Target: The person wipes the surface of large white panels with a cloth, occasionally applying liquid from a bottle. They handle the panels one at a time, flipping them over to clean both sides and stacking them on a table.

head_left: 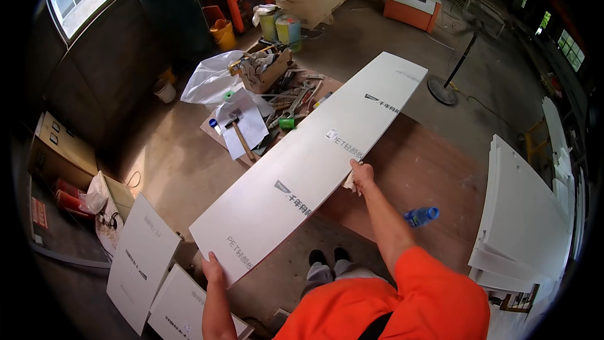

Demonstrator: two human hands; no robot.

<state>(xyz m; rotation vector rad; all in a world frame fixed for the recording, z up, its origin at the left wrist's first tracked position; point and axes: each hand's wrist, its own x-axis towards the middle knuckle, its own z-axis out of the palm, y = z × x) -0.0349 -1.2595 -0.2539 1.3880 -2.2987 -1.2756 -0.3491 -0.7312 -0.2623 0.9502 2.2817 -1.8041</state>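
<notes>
A long white board (302,170) with dark print on its face slants across the middle of the view, its near-left end reaching past the worktable. At that near end my left hand (212,269) grips the edge, thumb on the top face and the other fingers hidden beneath. My right hand (361,175) is closed at the board's right long edge, about midway along. A crumpled pale cloth (350,182) shows under its fingers. The brown worktable (434,170) lies below the board's far part, and a blue-capped plastic bottle (420,216) rests on its side to the right.
Left of the board, a hammer (240,138) lies on paper beside wrenches and a tool box (267,72). More white panels lean at lower left (141,264) and stand stacked at right (522,214). A pedestal fan (462,63) stands beyond the table.
</notes>
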